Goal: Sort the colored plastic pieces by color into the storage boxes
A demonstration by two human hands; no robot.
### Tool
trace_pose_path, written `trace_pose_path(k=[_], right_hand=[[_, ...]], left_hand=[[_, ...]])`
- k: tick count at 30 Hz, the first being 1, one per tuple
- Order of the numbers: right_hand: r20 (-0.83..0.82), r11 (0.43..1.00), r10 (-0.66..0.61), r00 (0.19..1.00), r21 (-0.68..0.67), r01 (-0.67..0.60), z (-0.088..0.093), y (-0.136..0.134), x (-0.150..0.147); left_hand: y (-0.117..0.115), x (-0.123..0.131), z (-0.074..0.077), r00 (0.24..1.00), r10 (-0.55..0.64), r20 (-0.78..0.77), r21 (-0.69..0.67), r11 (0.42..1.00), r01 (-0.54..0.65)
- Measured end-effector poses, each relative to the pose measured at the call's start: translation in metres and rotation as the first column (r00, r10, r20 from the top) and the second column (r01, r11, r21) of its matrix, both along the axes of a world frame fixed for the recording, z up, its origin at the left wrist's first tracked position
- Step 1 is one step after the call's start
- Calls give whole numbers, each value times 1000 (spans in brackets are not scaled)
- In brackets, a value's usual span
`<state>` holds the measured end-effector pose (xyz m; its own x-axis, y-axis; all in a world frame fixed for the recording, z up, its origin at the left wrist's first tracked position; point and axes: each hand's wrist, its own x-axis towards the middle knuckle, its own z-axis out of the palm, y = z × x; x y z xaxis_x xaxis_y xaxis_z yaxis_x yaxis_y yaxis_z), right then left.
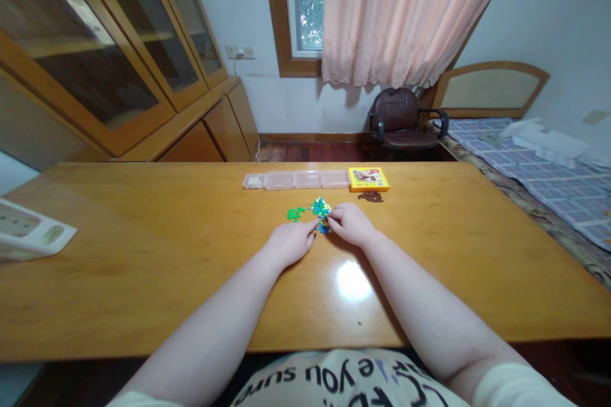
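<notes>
A mixed pile of small blue, green, white and yellow plastic pieces (pixel 319 206) lies on the table in front of me. My left hand (pixel 292 243) reaches its lower left side. The index finger is stretched onto the pieces, and the dark-nailed thumb sits apart below it. From the right, my right hand (pixel 352 224) bends over the same pile, fingers curled in among the pieces. Whatever its fingertips pinch is too small to make out. Just left of the pile are loose green pieces (pixel 294 213). Brown pieces (pixel 371 196) form a separate heap beyond my right hand.
A row of clear plastic compartments (pixel 279 180) stands behind the pieces, beside a yellow box (pixel 368 179). At the table's left edge is a white object (pixel 35 229) with sockets. An office chair (pixel 398 117) stands past the wooden table (pixel 167 222).
</notes>
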<state>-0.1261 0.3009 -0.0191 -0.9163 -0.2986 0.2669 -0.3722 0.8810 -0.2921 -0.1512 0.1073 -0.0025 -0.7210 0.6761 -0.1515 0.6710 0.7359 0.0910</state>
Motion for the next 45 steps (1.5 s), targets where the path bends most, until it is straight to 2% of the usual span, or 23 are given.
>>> trace_pose_path(k=[4,10,15,20,27,33,39,45], right_hand=[[-15,999,-42,999,-8,42,1,0,0],[7,993,-121,993,0,121,0,1,-1],[35,985,-160,986,-61,162,-3,1,-2],[54,989,-133,990,-52,136,-1,0,-1],[66,999,22,998,-47,-19,-5,-1,-1],[44,997,71,997,-13,-70,-4,-2,-1],[27,999,9,1000,-42,-8,-6,-3,-2],[47,1000,-22,999,-8,22,-4,-3,-2]], left_hand=[[2,-1,-2,1000,-1,17,-3,1000,1],[-4,-6,-1,991,130,3,-29,991,-130],[1,-4,0,997,78,15,0,997,-78],[1,-4,0,997,74,2,6,997,-74],[-6,-9,3,970,242,-10,-53,969,-242],[2,-8,0,983,178,-53,21,984,-177],[12,-9,-5,987,151,-54,46,988,-149],[6,-8,-6,988,153,-39,32,988,-152]])
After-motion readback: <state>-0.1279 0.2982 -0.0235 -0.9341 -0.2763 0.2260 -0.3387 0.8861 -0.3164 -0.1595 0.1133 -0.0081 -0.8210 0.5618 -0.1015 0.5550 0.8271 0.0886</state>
